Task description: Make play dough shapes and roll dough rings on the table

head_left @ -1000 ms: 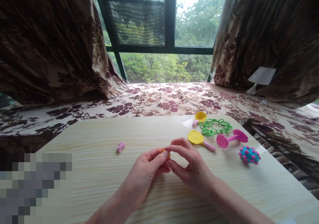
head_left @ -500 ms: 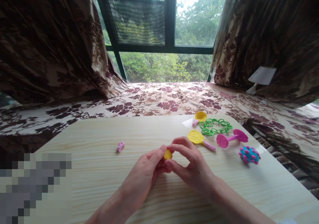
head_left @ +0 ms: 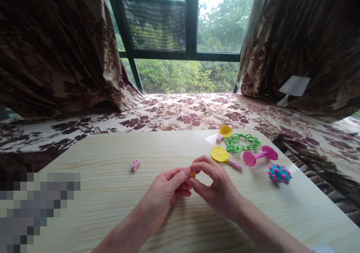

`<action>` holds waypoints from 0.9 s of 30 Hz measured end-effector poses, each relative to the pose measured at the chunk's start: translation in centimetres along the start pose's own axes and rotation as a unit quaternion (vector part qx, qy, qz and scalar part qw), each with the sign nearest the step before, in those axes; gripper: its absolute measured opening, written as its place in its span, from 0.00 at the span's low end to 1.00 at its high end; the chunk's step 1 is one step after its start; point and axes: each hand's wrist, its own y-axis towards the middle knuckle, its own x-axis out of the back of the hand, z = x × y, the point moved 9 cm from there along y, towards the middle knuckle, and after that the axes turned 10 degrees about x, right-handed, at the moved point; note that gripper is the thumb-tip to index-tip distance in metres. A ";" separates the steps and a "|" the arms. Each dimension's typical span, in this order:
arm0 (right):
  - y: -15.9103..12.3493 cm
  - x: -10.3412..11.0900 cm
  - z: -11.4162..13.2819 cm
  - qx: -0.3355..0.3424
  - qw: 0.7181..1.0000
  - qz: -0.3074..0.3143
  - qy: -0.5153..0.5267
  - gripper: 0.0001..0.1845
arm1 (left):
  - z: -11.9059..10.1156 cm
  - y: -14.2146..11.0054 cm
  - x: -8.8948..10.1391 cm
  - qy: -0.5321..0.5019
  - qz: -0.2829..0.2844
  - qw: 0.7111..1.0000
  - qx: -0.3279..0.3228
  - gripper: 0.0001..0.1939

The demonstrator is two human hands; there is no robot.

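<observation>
Between the fingertips of both hands is a small piece of yellow modelling clay (head_left: 192, 174), mostly covered by the fingers. My left hand (head_left: 173, 185) pinches it from the left, thumb on top. My right hand (head_left: 212, 179) grips it from the other side with thumb and forefinger, the fingers curved. Both hands are just above the table. Beyond my right hand lies a yellow clay disc with a pink handle (head_left: 220, 154). Off to the left sits a small twisted pink clay piece (head_left: 135, 165).
On the wooden table (head_left: 112, 208), a green clay chain (head_left: 243, 143), another yellow disc with a pink stub (head_left: 225, 131), a magenta dumbbell shape (head_left: 260, 155) and a blue ball with pink dots (head_left: 279, 174) lie at right. A white lamp (head_left: 294, 86) stands behind.
The yellow clay was turned to show its round face half a second ago; now it is edge-on and mostly hidden by the fingers. Both hands stay in nearly the same place.
</observation>
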 end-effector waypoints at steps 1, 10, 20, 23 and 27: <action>0.0 0.0 0.0 0.002 1.000 0.003 0.000 0.13 | -0.1 0.0 0.1 -0.009 -0.002 1.000 -0.001 0.14; -0.1 -0.5 0.2 0.008 0.999 0.023 -0.027 0.09 | -1.0 -0.4 0.5 0.024 -0.024 0.998 -0.049 0.12; 0.0 0.7 -0.4 -0.024 1.000 -0.015 -0.008 0.09 | -1.0 -0.2 0.4 0.053 -0.020 0.997 -0.044 0.11; 0.1 0.8 -0.2 -0.014 0.999 -0.017 0.028 0.14 | -0.8 -0.2 0.3 0.028 -0.008 0.999 -0.039 0.13; 0.0 0.4 -0.4 -0.028 0.998 -0.011 0.046 0.10 | -0.5 -0.4 0.0 0.045 -0.010 0.998 -0.031 0.15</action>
